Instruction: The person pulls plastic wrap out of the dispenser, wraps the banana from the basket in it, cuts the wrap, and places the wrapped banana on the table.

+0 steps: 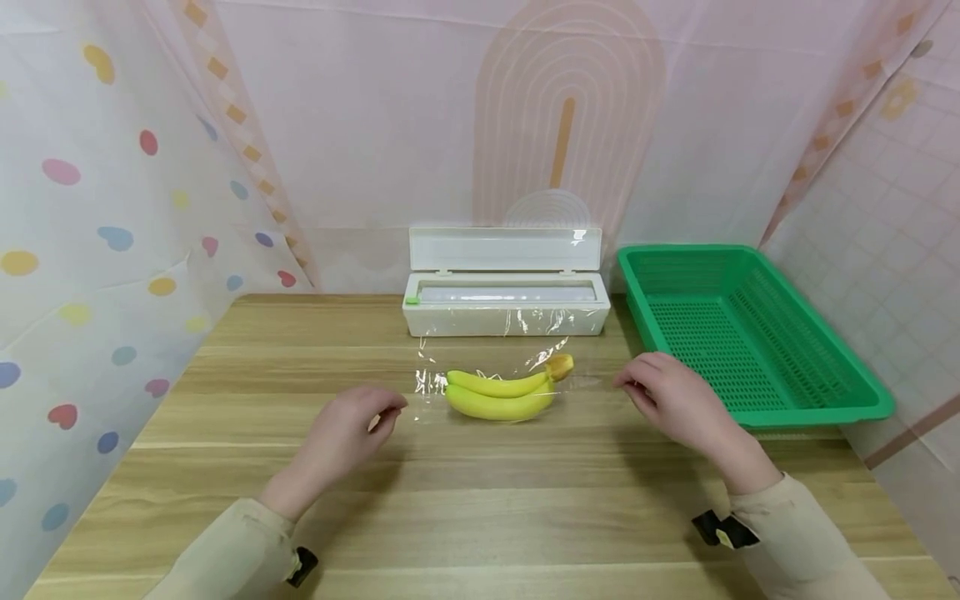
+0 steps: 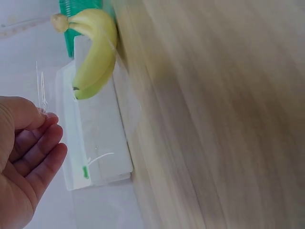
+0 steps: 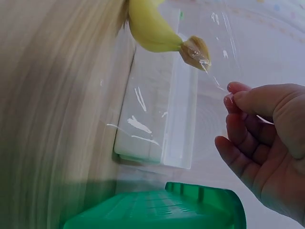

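Two joined yellow bananas (image 1: 498,406) lie on the wooden table in the middle of the head view, stem end to the right. Clear cling film (image 1: 430,382) spreads over them from the white wrap dispenser (image 1: 506,321) behind, its wrinkles glinting. My left hand (image 1: 352,425) pinches the film at its near left corner, thumb against forefinger, as the left wrist view shows. On the other side, my right hand (image 1: 678,404) pinches the right corner; in the right wrist view the film (image 3: 138,125) runs from the fingertips past the banana stem (image 3: 196,52).
The dispenser's lid (image 1: 506,248) stands raised, and a small green slider (image 1: 412,301) sits at its left end. A green plastic basket (image 1: 780,312) stands at the right, close beyond my right hand. Patterned cloth (image 1: 360,125) hangs behind and beside the table.
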